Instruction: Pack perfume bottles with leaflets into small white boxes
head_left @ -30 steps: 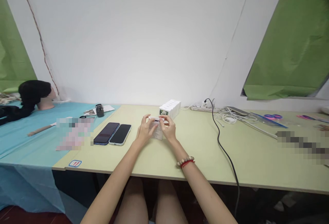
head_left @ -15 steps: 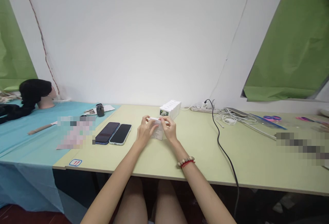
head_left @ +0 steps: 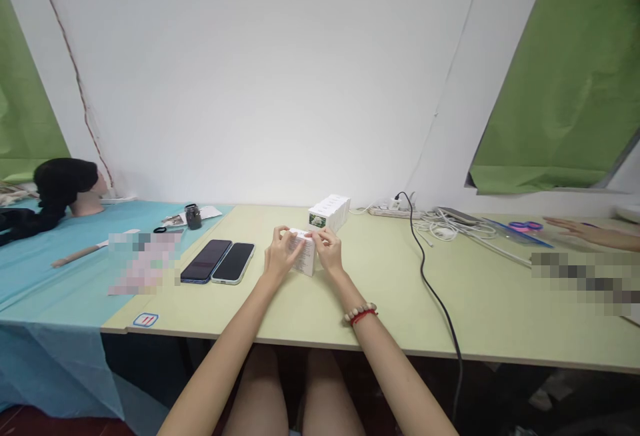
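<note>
Between my two hands a small white carton [head_left: 305, 260] with printed text stands upright on the pale yellow table [head_left: 380, 289]. My left hand [head_left: 281, 254] grips it at the upper left, with its fingers at the top edge. On the other side my right hand [head_left: 327, 248] pinches the top right corner. Just behind it is a row of similar white cartons [head_left: 331, 209], the front one bearing a picture of white flowers on green. To the left of my hands two smartphones [head_left: 234, 263] lie side by side, screens up and dark.
A black cable [head_left: 424, 263] runs across the table to a power strip [head_left: 387, 211]. White cords [head_left: 443, 228] and scissors [head_left: 525, 226] lie at the right, where another person's hand [head_left: 585, 231] reaches in. A mannequin head [head_left: 85, 199] and a dark jar [head_left: 193, 217] sit on blue cloth.
The fingers of both my hands have shifted slightly at the carton's top, which now shows more. Another person's hand has come into view at the far right, over the scissors.
</note>
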Tool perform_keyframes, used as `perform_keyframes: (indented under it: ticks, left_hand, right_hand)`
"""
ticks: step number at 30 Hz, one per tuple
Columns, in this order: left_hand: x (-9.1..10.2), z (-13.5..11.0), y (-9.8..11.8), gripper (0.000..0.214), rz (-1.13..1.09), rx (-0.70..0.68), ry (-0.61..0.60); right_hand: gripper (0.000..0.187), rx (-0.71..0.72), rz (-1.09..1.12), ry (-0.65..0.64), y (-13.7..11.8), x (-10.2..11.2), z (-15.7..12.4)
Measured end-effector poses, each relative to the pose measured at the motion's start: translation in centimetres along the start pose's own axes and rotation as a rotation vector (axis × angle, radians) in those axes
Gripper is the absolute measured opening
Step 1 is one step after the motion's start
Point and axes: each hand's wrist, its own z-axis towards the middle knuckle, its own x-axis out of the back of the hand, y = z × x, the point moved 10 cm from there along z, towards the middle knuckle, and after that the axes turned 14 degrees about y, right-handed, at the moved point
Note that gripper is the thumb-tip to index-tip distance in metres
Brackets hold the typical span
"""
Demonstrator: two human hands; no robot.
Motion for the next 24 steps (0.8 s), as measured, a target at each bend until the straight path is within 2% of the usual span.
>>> perform_keyframes:
  ticks: [2,5,8,10,14,17,22,24]
  left_hand:
    - [-0.1,-0.2,0.0,0.04,-0.016,0.018,-0.042]
    - [-1.0,-0.9,0.4,0.065,-0.071,0.015,-0.163]
    - [-2.0,-1.7,0.2,0.09,-0.106,0.058,-0.267]
    - [-2.5,-2.1,-0.3,0.1,-0.131,0.122,-0.293]
    - [-3.1,-2.3,-0.5,0.108,-0.239,0.177,-0.314]
    - [-3.2,-2.3,-0.6,0.1,-0.275,0.176,-0.324]
    - [-4.4,-2.7,-1.5,0.046,-0.248,0.201,-0.397]
    - [-4.7,-2.6,-2.1,0.035,-0.24,0.218,-0.382]
  right_hand:
    - [0.031,0.027,0.001,0.007,-0.5,0.2,-0.1]
    - [0.034,-0.017,0.022,-0.005,-0.2,0.1,-0.2]
    - [0.04,-0.18,0.081,-0.025,1.7,-0.4,-0.3]
    - [0.043,-0.287,0.105,-0.049,3.4,-1.0,-0.7]
    - [0.037,-0.343,0.112,-0.129,5.5,-2.4,-1.5]
    - [0.031,-0.345,0.106,-0.181,6.4,-3.0,-2.1]
    - [0.035,-0.376,0.086,-0.18,7.9,-2.9,-2.2]
    - [0.035,-0.388,0.083,-0.152,8.3,-2.8,-2.0]
